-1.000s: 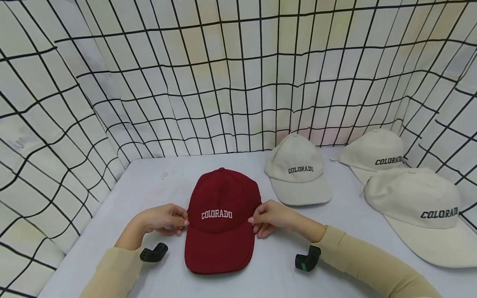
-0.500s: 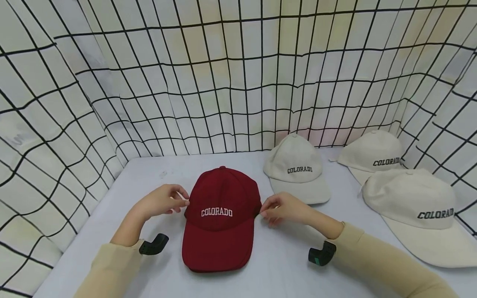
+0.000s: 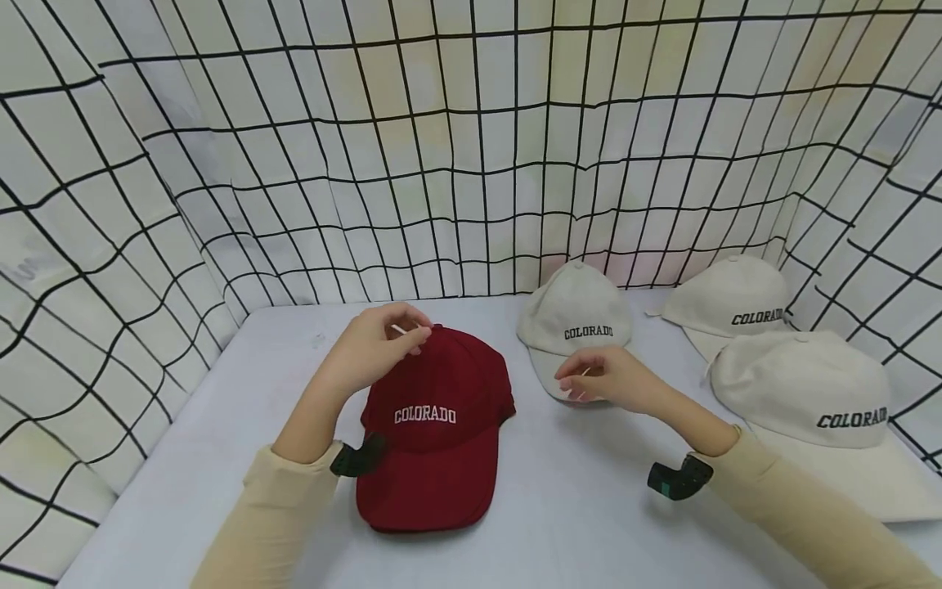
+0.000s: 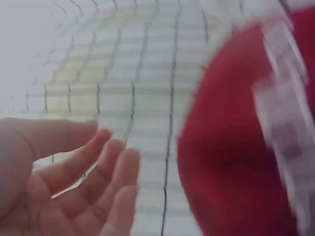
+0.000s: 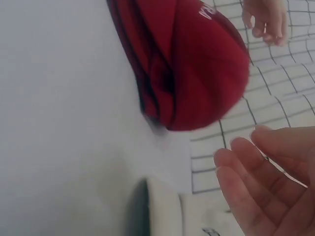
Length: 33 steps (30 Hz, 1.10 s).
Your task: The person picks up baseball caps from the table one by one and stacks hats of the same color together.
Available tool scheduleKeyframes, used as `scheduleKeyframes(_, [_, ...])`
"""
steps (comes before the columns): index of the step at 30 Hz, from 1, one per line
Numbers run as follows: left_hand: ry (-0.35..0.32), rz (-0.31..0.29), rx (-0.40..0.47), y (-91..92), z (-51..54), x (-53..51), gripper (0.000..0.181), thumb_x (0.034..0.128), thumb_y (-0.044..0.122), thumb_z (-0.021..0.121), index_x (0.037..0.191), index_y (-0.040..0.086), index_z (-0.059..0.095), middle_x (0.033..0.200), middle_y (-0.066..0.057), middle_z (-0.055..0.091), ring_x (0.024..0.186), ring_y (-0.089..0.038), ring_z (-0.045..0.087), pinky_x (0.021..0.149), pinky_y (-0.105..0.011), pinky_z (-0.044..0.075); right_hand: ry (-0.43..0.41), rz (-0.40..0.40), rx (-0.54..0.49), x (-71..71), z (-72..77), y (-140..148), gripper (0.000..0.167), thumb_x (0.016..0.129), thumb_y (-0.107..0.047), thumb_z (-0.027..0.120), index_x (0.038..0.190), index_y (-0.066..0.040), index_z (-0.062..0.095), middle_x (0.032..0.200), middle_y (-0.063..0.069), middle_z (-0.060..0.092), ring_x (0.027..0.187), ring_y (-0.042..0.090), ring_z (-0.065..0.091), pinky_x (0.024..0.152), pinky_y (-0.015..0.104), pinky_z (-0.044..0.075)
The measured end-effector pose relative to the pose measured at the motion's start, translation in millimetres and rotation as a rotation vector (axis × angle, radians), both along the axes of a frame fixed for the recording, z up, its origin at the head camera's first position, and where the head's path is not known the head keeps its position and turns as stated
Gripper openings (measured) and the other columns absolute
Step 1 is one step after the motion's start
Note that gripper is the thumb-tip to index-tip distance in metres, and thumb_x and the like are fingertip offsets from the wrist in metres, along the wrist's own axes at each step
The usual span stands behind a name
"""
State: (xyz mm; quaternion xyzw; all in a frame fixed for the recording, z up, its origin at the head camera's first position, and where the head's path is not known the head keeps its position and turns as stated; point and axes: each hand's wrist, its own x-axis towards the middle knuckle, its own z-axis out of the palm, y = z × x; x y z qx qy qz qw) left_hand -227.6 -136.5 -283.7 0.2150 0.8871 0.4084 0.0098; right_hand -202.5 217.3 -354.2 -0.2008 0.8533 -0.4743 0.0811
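Observation:
A dark red baseball cap [image 3: 434,483] with white COLORADO lettering lies on the white table, brim toward me. My left hand [image 3: 368,350] hovers by the top left of its crown, fingers loosely bent and holding nothing. In the left wrist view the hand's fingers [image 4: 125,172] stand apart from the red crown [image 4: 231,128], which is blurred. My right hand [image 3: 614,380] is in the air in front of a beige cap [image 3: 577,315], covering part of its brim. The right wrist view has that hand's fingers [image 5: 246,191] relaxed, away from the red cap [image 5: 211,73].
Two more beige COLORADO caps, a far one [image 3: 728,294] and a nearer one [image 3: 802,393], lie at the right. A white backdrop with black netting [image 3: 456,164] encloses the table's [image 3: 287,360] back and sides. Black wrist devices [image 3: 680,477] hang beneath both wrists.
Both hands have let go of the red cap's sides. The left has risen toward the crown's top; the right has moved right and up, to the beige cap's brim. The red cap stays nearly in place.

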Motion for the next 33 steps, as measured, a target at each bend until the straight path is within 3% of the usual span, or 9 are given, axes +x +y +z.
scheduleKeyframes(5, [0.030, 0.004, 0.168, 40.3, 6.0, 9.6, 0.021, 0.1023, 0.015, 0.062, 0.122, 0.008, 0.068, 0.108, -0.010, 0.070, 0.090, -0.026, 0.069, 0.079, -0.037, 0.054, 0.115, -0.056, 0.049, 0.7, 10.8, 18, 0.018, 0.100, -0.005, 0.065, 0.112, 0.006, 0.070, 0.102, 0.018, 0.073, 0.089, 0.035, 0.071, 0.078, 0.033, 0.059])
scheduleKeyframes(11, [0.006, -0.013, 0.269, 87.6, 2.3, 10.9, 0.021, 0.1018, 0.015, 0.063, 0.122, 0.011, 0.068, 0.111, -0.004, 0.068, 0.095, -0.022, 0.069, 0.076, -0.033, 0.053, 0.226, -0.127, 0.111, -2.0, 20.1, 40, 0.018, 0.101, -0.006, 0.065, 0.114, 0.004, 0.071, 0.103, 0.015, 0.073, 0.089, 0.030, 0.071, 0.077, 0.031, 0.059])
scheduleKeyframes(16, [-0.040, -0.021, 0.371, 126.2, -9.4, 4.8, 0.023, 0.1019, 0.012, 0.062, 0.124, 0.008, 0.068, 0.110, -0.006, 0.068, 0.092, -0.019, 0.069, 0.074, -0.030, 0.053, 0.215, -0.202, 0.103, -10.8, 21.6, 57, 0.023, 0.102, -0.009, 0.064, 0.118, 0.007, 0.069, 0.107, 0.020, 0.072, 0.091, 0.024, 0.071, 0.078, 0.029, 0.059])
scheduleKeyframes(20, [-0.128, -0.008, 0.497, 153.5, -20.2, -1.1, 0.023, 0.1021, 0.009, 0.062, 0.124, 0.004, 0.068, 0.111, -0.015, 0.070, 0.092, -0.019, 0.068, 0.078, -0.029, 0.056, 0.191, -0.260, 0.081, -19.0, 18.0, 70, 0.026, 0.103, -0.007, 0.061, 0.121, 0.011, 0.066, 0.111, 0.025, 0.071, 0.093, 0.022, 0.072, 0.078, 0.028, 0.059])
scheduleKeyframes(22, [-0.178, 0.017, 0.561, 165.2, -25.7, -4.9, 0.022, 0.1023, 0.007, 0.061, 0.122, 0.003, 0.068, 0.111, -0.019, 0.070, 0.090, -0.017, 0.067, 0.079, -0.031, 0.057, 0.185, -0.279, 0.069, -24.0, 14.7, 75, 0.027, 0.103, -0.005, 0.059, 0.122, 0.013, 0.065, 0.112, 0.026, 0.071, 0.093, 0.023, 0.072, 0.077, 0.028, 0.059])
scheduleKeyframes(28, [-0.255, 0.165, 0.684, 196.6, -48.8, -18.9, 0.022, 0.0997, 0.003, 0.059, 0.118, -0.002, 0.070, 0.104, -0.021, 0.072, 0.075, -0.010, 0.063, 0.061, -0.019, 0.047, 0.104, -0.367, 0.013, -33.4, 5.9, 84, 0.030, 0.105, -0.008, 0.057, 0.126, 0.013, 0.062, 0.117, 0.027, 0.068, 0.092, 0.014, 0.070, 0.077, 0.022, 0.057])
scheduleKeyframes(33, [-0.367, 0.284, 0.837, 214.5, -67.2, -19.8, 0.026, 0.0975, 0.003, 0.059, 0.120, -0.004, 0.069, 0.103, -0.018, 0.074, 0.073, -0.011, 0.064, 0.058, -0.018, 0.046, 0.010, -0.432, -0.067, -40.5, -4.1, 90, 0.036, 0.106, -0.012, 0.055, 0.131, 0.014, 0.058, 0.118, 0.027, 0.067, 0.088, 0.008, 0.068, 0.078, 0.022, 0.057])
